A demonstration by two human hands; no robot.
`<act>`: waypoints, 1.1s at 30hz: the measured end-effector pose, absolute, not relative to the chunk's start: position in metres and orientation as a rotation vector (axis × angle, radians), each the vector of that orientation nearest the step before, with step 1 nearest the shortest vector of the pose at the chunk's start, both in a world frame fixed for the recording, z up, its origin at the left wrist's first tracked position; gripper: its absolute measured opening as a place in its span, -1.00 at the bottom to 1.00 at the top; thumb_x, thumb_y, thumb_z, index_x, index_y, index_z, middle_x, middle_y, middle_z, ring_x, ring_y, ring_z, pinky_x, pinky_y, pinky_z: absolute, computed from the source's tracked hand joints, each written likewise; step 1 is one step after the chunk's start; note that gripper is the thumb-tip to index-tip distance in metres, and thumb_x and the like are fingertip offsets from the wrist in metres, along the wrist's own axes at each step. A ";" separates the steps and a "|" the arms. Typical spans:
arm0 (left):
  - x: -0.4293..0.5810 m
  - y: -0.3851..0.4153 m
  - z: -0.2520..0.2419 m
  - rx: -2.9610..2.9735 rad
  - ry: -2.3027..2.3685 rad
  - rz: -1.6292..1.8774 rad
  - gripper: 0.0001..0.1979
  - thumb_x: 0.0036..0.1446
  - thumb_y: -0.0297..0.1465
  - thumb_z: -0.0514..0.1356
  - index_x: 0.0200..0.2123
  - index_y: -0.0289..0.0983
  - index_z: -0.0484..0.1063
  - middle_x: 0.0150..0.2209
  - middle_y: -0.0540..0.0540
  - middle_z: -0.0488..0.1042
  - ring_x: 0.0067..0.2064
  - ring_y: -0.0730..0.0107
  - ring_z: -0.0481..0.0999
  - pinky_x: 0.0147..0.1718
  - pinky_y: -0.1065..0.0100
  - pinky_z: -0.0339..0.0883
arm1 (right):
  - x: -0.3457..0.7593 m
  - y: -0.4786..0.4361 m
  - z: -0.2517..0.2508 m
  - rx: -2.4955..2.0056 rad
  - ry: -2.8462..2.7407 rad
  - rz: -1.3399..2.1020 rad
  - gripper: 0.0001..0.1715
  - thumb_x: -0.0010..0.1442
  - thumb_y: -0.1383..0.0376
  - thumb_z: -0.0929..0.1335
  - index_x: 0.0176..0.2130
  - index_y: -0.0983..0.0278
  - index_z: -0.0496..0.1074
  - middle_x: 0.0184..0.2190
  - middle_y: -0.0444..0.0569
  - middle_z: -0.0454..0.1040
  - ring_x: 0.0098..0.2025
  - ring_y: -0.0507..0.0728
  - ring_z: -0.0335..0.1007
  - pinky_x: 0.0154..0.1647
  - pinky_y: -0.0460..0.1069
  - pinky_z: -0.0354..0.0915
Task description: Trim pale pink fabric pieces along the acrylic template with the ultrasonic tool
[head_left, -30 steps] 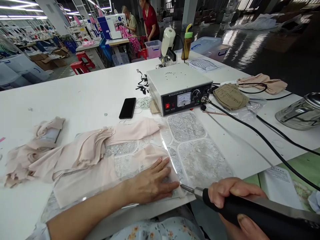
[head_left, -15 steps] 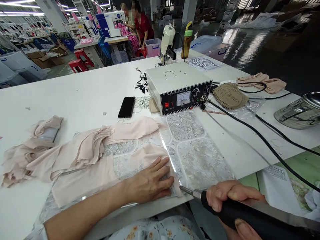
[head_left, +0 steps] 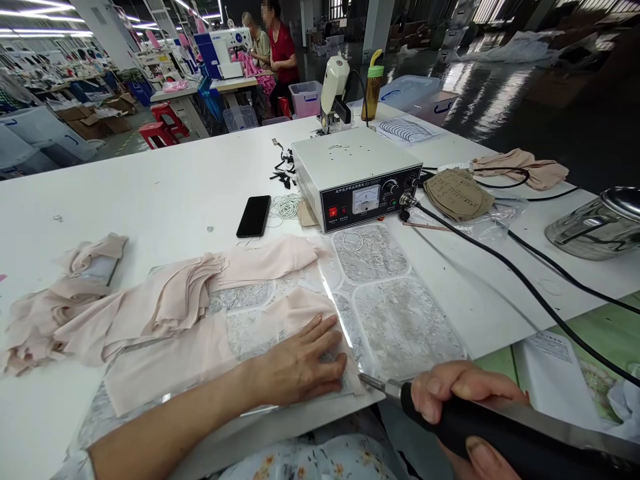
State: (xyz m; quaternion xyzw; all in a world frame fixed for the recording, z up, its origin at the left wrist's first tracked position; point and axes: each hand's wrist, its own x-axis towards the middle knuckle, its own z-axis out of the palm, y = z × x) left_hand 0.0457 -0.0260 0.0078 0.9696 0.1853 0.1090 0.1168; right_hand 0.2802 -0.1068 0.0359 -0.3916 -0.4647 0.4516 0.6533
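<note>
Pinning pink fabric (head_left: pixel 295 307) on marbled mat (head_left: pixel 410 327): left hand (head_left: pixel 303 367) palm-down, fingers open, likely to stop slip. Right hand (head_left: pixel 465 407) wraps black tool (head_left: pixel 525 437), tip at fabric's edge, probably for steady control.

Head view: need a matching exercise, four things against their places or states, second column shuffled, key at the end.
Things
1. left hand
2. handheld tool
3. phone
4. bottle

Places or states
A. upright beyond the control box
B. gripped in the right hand
C. lying on the table, left of the control box
D. resting on pale pink fabric, fingers spread

Pairs: 1-D, 2-B, 3-C, 4-A
</note>
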 end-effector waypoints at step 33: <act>0.047 -0.028 0.009 2.857 0.553 0.242 -0.70 0.33 -0.31 0.09 0.09 -0.22 0.38 -0.03 -0.26 0.31 0.30 -0.21 0.09 0.20 -0.13 0.13 | 0.263 -0.097 0.045 -0.905 -0.909 0.981 -0.90 0.20 0.21 0.31 -0.23 0.13 0.32 -0.39 -0.09 0.27 -0.41 0.08 0.28 -0.36 0.05 0.37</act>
